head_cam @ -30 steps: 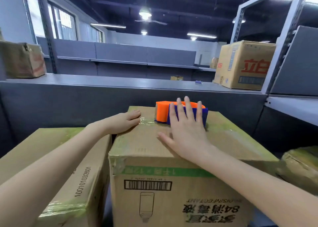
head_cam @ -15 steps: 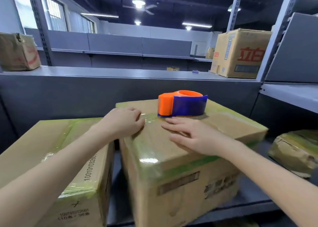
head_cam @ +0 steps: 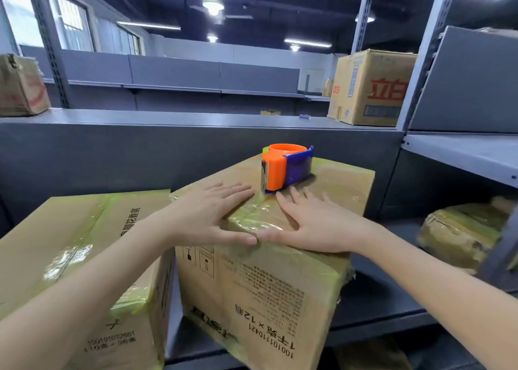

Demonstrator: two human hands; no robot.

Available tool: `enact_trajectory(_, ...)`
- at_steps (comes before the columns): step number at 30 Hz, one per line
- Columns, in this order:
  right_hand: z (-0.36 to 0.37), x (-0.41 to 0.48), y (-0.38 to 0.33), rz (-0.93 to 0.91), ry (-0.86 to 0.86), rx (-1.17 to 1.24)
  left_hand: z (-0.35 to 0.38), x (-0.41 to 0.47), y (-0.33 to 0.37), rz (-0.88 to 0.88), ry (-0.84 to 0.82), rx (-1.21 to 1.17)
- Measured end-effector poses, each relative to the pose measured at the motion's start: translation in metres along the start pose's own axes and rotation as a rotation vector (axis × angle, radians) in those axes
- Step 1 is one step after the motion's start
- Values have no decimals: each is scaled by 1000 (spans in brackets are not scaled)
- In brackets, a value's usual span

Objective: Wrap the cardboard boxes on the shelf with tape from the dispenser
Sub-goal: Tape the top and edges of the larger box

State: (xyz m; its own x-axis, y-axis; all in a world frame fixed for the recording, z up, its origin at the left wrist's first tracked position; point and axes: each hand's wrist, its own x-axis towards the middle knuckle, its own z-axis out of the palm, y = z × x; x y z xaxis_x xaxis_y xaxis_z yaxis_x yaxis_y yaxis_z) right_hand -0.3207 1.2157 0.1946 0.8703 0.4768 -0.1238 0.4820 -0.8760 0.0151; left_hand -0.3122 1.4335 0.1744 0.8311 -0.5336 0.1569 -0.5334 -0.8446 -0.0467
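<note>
A taped cardboard box stands on the grey shelf, turned so one corner faces me. An orange and blue tape dispenser rests on its top, near the far side. My left hand lies flat on the box top at the near corner, fingers straight. My right hand lies flat beside it, fingers spread, tips just short of the dispenser. The two thumbs nearly meet at the box edge. Shiny tape runs between the hands.
A second taped box stands close on the left. A crumpled wrapped box lies on the shelf at right. A grey shelf back panel rises behind. More boxes sit on the upper shelf; an upright post stands at right.
The middle box has turned so a corner now faces me. Both hands went from loosely placed to flat on its top, the left one uncurling. The dispenser rode round with the box.
</note>
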Motion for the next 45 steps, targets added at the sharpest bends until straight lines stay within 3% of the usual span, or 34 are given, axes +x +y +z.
enact_trajectory(4, -1, -1, 10, -46, -57, 17, 2, -5, 11, -43, 66, 22)
enact_trajectory(10, -10, 19, 50, -268, -91, 140, 15, -5, 57, -208, 248, 135)
enact_trajectory(13, -18, 27, 71, -251, -140, 187, 11, 12, 69, -240, 268, 151)
enact_trajectory(19, -37, 33, 100, -213, -265, 125, -4, 45, 76, -334, 306, -224)
enact_trajectory(21, -42, 37, 100, -194, -181, 211, -11, 58, 65, -399, 408, -276)
enact_trajectory(23, -44, 51, 102, -193, 137, 322, -17, 71, 55, -454, 489, -259)
enact_trajectory(25, -46, 69, 99, -194, 469, 144, -21, 82, 53, -489, 519, -206)
enact_trajectory(26, -47, 79, 96, -203, 549, 30, -22, 87, 55, -505, 516, -175)
enact_trajectory(28, -48, 98, 92, -264, 555, -64, -23, 93, 59, -536, 484, -136)
enact_trajectory(32, -51, 123, 91, -379, 399, 10, -20, 98, 61, -549, 448, -140)
enact_trajectory(39, -50, 147, 105, -486, 339, 175, -6, 83, 50, -522, 560, -371)
enact_trajectory(45, -53, 145, 104, -563, 445, 232, -11, 75, 50, -548, 597, -476)
